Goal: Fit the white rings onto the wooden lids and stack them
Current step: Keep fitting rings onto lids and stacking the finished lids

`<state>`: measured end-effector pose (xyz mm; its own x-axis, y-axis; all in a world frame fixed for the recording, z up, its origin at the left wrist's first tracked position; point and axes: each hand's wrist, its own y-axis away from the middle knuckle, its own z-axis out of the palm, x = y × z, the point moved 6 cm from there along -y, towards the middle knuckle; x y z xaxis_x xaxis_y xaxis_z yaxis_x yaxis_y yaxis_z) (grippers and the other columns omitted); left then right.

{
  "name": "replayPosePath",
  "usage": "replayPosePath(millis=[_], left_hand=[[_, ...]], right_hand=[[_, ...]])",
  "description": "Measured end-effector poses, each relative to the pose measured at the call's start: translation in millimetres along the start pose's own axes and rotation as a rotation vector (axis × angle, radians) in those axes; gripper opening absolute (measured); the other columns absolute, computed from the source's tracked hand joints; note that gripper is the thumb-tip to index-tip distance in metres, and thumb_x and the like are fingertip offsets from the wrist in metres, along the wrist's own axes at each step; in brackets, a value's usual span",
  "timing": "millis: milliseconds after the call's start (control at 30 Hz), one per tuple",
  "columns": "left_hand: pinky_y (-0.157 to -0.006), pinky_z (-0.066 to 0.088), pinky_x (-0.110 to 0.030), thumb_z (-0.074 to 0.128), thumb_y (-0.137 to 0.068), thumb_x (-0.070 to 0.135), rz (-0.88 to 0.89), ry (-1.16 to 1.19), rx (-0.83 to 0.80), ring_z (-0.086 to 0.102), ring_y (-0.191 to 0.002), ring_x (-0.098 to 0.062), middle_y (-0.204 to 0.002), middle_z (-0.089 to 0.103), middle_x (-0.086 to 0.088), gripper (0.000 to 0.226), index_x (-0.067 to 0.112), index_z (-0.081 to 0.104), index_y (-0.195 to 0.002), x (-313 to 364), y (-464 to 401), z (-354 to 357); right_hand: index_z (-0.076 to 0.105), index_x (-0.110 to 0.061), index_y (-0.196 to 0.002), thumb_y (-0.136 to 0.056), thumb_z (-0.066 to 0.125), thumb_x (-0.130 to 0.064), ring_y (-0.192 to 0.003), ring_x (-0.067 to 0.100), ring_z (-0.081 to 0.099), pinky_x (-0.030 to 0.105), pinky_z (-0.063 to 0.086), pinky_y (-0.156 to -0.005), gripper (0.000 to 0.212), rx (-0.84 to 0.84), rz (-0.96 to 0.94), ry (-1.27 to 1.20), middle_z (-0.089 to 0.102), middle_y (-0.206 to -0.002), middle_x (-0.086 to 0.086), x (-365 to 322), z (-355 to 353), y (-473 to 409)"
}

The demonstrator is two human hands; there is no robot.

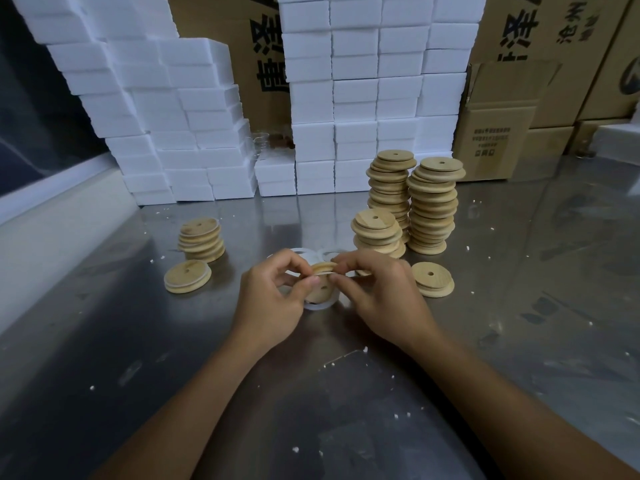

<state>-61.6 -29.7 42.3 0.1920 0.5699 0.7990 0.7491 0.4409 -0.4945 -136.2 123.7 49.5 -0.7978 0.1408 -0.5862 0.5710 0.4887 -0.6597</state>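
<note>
Between both hands sits a round wooden lid (pixel 323 293) with a centre hole, tilted toward me, a white ring (pixel 320 306) showing around its lower edge. My left hand (pixel 273 303) pinches its left side and my right hand (pixel 377 296) pinches its right side and top rim. Loose white rings (pixel 313 252) lie on the table just behind my fingers. Left of me stands a short stack of ringed lids (pixel 201 239), with a single ringed lid (pixel 187 276) lying in front of it. To the right rise two tall stacks of lids (pixel 433 206) and a shorter stack (pixel 377 233).
Two lids (pixel 433 279) lie piled at the right. White foam boxes (pixel 363 109) and cardboard cartons (pixel 498 133) wall off the back of the steel table (pixel 519 341). White foam crumbs are scattered over the table surface.
</note>
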Motion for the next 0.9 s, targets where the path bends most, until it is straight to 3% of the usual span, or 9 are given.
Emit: replayPosePath(millis=[333, 500, 667, 900], left_hand=[[-0.07, 0.055, -0.022, 0.075, -0.078, -0.002, 0.068, -0.067, -0.057, 0.066, -0.076, -0.007, -0.081, 0.067, 0.002, 0.019, 0.014, 0.064, -0.074, 6.6, 0.3, 2.0], [-0.07, 0.057, -0.027, 0.074, -0.077, -0.004, 0.021, -0.023, -0.055, 0.069, -0.072, -0.009, -0.076, 0.068, 0.005, 0.023, 0.015, 0.063, -0.072, 0.6, -1.7, 0.0], [-0.066, 0.061, -0.042, 0.073, -0.078, -0.006, -0.055, 0.075, -0.044, 0.072, -0.071, -0.017, -0.074, 0.069, 0.002, 0.029, 0.02, 0.063, -0.07, -6.4, -1.2, -0.8], [-0.064, 0.053, -0.018, 0.073, -0.08, -0.007, -0.146, 0.222, -0.072, 0.073, -0.071, -0.013, -0.08, 0.072, 0.004, 0.023, 0.014, 0.063, -0.073, -14.4, -1.2, -0.6]], right_hand=[[0.074, -0.018, -0.083, -0.087, 0.074, -0.008, -0.09, 0.003, 0.068, 0.024, 0.056, -0.083, 0.01, -0.037, 0.191, -0.092, 0.075, -0.09, -0.009, 18.8, 0.7, -1.1], [0.071, -0.023, -0.084, -0.088, 0.074, -0.013, -0.089, -0.002, 0.066, 0.015, 0.053, -0.079, 0.011, -0.092, 0.19, -0.056, 0.074, -0.09, -0.01, 19.6, 2.5, -1.1], [0.073, -0.02, -0.088, -0.089, 0.074, -0.023, -0.077, 0.0, 0.068, 0.014, 0.054, -0.069, 0.003, -0.138, 0.226, -0.03, 0.072, -0.082, -0.013, 27.0, 1.1, 2.1], [0.073, -0.011, -0.088, -0.089, 0.073, -0.016, -0.076, 0.008, 0.071, 0.037, 0.061, -0.074, 0.005, -0.102, 0.298, -0.138, 0.075, -0.089, -0.007, 29.0, 4.8, 2.8]])
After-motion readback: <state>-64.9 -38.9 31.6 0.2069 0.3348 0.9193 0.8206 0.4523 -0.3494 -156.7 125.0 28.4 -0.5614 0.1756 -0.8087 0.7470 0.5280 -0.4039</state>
